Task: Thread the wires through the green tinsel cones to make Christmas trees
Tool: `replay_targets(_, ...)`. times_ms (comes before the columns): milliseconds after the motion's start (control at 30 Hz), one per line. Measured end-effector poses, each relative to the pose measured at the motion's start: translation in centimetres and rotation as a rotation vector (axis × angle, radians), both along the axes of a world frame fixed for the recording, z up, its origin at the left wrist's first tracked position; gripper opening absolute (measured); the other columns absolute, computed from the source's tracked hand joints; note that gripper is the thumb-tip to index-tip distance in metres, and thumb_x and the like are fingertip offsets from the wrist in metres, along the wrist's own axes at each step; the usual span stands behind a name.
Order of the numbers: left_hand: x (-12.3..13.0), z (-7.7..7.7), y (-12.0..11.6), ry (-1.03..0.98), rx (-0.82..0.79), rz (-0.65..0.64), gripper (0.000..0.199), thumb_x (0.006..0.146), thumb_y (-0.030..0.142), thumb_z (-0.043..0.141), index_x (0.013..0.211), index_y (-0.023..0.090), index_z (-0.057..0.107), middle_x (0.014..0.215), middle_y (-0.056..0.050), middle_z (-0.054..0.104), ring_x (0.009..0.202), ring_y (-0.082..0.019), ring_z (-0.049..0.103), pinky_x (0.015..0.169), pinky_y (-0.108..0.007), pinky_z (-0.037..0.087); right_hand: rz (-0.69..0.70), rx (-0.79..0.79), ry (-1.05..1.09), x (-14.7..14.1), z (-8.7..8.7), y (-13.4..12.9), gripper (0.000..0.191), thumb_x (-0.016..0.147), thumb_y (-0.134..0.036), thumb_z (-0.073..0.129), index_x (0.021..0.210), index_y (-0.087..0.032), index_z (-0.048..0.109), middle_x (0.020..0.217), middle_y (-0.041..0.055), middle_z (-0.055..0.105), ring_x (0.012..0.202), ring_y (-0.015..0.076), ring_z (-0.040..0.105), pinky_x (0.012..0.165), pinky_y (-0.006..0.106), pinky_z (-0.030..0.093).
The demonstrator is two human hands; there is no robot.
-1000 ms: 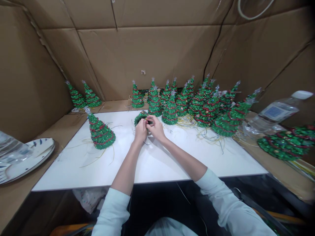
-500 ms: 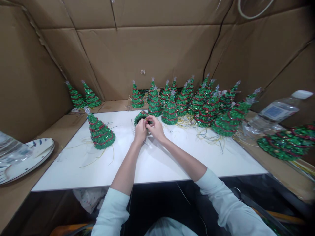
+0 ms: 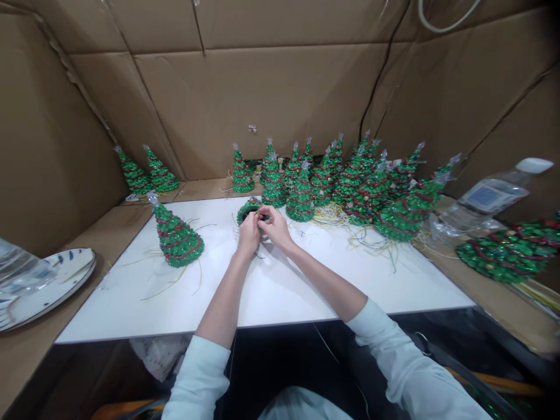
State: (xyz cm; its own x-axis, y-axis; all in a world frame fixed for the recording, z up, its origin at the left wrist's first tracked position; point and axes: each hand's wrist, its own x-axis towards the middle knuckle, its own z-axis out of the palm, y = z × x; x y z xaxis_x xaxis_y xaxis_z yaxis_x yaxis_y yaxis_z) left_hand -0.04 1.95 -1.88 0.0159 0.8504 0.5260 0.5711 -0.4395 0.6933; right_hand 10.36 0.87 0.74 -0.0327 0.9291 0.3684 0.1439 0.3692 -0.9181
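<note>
L hand (image 3: 249,236) and R hand (image 3: 273,227) are close together, just past the middle of the far edge of the white board (image 3: 262,297), both in a narrow pinch on a small green beaded cone (image 3: 248,210). The cone sits at the board's far end, tilted, w/ its dark hollow showing, held btwn the hands and resting near or on the board; can't tell which. Fingertips (image 3: 262,217) of both hands meet at its rim, and whatever thin bit lies btwn them is too small to tell. Pale sleeves (image 3: 196,373) cover both forearms up to mid-arm, elbows apart, below the board's near edge. On the board, left of the hands, stands a green beaded Christmas tree (image 3: 176,239) w/ red garland, tilted, pale strands (image 3: 170,286) around its base. Beyond the board's far edge, a dense row of similar trees (image 3: 301,198) stands upright, and loose yellow raffia strands (image 3: 371,239) lie at their feet, partly on the board. Right of the board: a clear plastic bottle (image 3: 492,195) on its side w/ white cap, and a tree (image 3: 503,254) lying down. Left of the board: a white plate w/ blue marks (image 3: 52,280) under clear plastic (image 3: 17,262). Two more trees (image 3: 144,172) stand beyond the board's far left corner, against cardboard walls (image 3: 245,87).
</note>
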Motion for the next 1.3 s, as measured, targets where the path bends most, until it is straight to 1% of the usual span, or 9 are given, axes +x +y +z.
replay_targets(233,0.2,0.4,-0.3,0.007,-0.014,0.018,0.025,0.09,0.03,0.027,0.081,0.018,0.048,0.079,-0.006,0.059,0.075,-0.017,0.055,0.07,-0.028,0.04,-0.033,0.023,-0.026,0.0,0.1,-0.2,0.027,0.066,-0.018,0.051,0.092,-0.021,0.05,0.097,0.0028,0.06,0.071,0.0124,0.059,0.071,0.028,0.049)
replay_targets(333,0.2,0.6,-0.4,-0.002,-0.032,0.033,0.025,0.09,0.029,0.028,0.079,0.018,0.047,0.076,-0.005,0.058,0.071,-0.017,0.054,0.067,-0.028,0.04,-0.037,0.041,-0.043,-0.1,0.0,-0.3,0.029,0.067,-0.019,0.051,0.096,-0.023,0.047,0.096,0.0019,0.059,0.069,0.0121,0.058,0.069,0.028,0.049)
replay_targets(567,0.2,0.6,-0.5,-0.023,-0.021,0.013,0.026,0.09,0.032,0.028,0.079,0.019,0.048,0.075,-0.004,0.057,0.07,-0.016,0.053,0.067,-0.027,0.039,-0.03,0.102,-0.118,-0.1,0.0,-0.5,0.032,0.068,-0.015,0.049,0.099,-0.023,0.051,0.094,0.0016,0.062,0.069,0.0123,0.058,0.073,0.029,0.048)
replay_targets(767,0.2,0.5,-0.3,-0.043,-0.038,0.015,0.025,0.09,0.032,0.029,0.08,0.019,0.048,0.076,-0.004,0.057,0.072,-0.017,0.054,0.067,-0.027,0.039,-0.05,0.099,-0.157,0.0,-0.1,-0.5,0.035,0.068,-0.014,0.048,0.102,-0.024,0.052,0.096,0.0008,0.063,0.067,0.0125,0.059,0.074,0.03,0.048)
replay_targets(967,0.2,0.4,-0.3,-0.046,-0.042,0.007,0.025,0.09,0.032,0.03,0.083,0.019,0.05,0.078,-0.004,0.058,0.073,-0.017,0.054,0.069,-0.027,0.039,-0.07,0.137,-0.189,-0.1,-0.5,-0.4,0.031,0.071,-0.017,0.046,0.1,-0.023,0.053,0.096,0.0006,0.063,0.075,0.014,0.06,0.075,0.028,0.048)
replay_targets(1067,0.3,0.6,-0.5,-0.032,-0.029,0.002,0.025,0.09,0.031,0.03,0.084,0.019,0.051,0.078,-0.004,0.058,0.074,-0.017,0.054,0.069,-0.027,0.039,-0.074,0.123,-0.169,-0.2,-0.5,-0.5,0.028,0.072,-0.019,0.046,0.1,-0.022,0.05,0.1,0.002,0.062,0.071,0.0131,0.059,0.075,0.029,0.048)
replay_targets(1167,0.3,0.7,-0.5,-0.002,0.0,-0.005,0.026,0.09,0.029,0.029,0.082,0.018,0.051,0.079,-0.005,0.058,0.076,-0.017,0.054,0.071,-0.028,0.04,-0.105,0.079,-0.1,0.2,-0.1,-0.4,0.037,0.071,-0.022,0.051,0.107,-0.023,0.042,0.101,0.0032,0.062,0.062,0.011,0.058,0.071,0.03,0.048)
replay_targets(1233,0.3,0.6,-0.5,0.036,0.035,-0.024,0.026,0.09,0.025,0.029,0.085,0.018,0.053,0.083,-0.006,0.058,0.079,-0.017,0.054,0.073,-0.028,0.04,-0.079,0.049,-0.081,0.8,0.5,-0.1,0.043,0.069,-0.024,0.055,0.109,-0.023,0.039,0.1,0.0026,0.061,0.058,0.0094,0.057,0.067,0.028,0.049)
replay_targets(1300,0.2,0.5,-0.5,0.082,0.068,-0.064,0.025,0.089,0.021,0.029,0.091,0.017,0.054,0.088,-0.007,0.058,0.083,-0.017,0.054,0.076,-0.029,0.041,0.035,0.042,-0.123,1.9,1.2,0.3,0.041,0.066,-0.025,0.059,0.104,-0.023,0.042,0.097,0.0009,0.061,0.056,0.0082,0.056,0.061,0.025,0.048)
